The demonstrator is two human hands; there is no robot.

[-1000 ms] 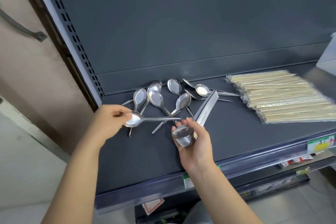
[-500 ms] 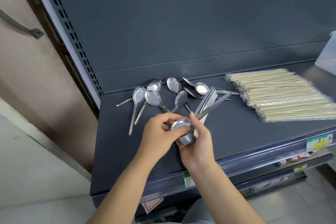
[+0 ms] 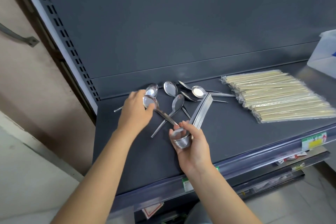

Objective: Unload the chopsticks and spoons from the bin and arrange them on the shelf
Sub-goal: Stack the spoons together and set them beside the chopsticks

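Over the dark grey metal shelf's (image 3: 236,132) middle, the right hand (image 3: 194,152) curls its fingers (image 3: 189,129) round a nested stack of steel spoons (image 3: 181,142). The left hand (image 3: 135,112) pinches a single steel spoon (image 3: 151,102) by its bowl; loose spoons (image 3: 171,88) lie behind, wrapped pale chopsticks (image 3: 276,94) towards the right edge.

Steel spoons (image 3: 171,89) scattered mid-shelf (image 3: 236,142); wrapped chopsticks (image 3: 276,96) at R.
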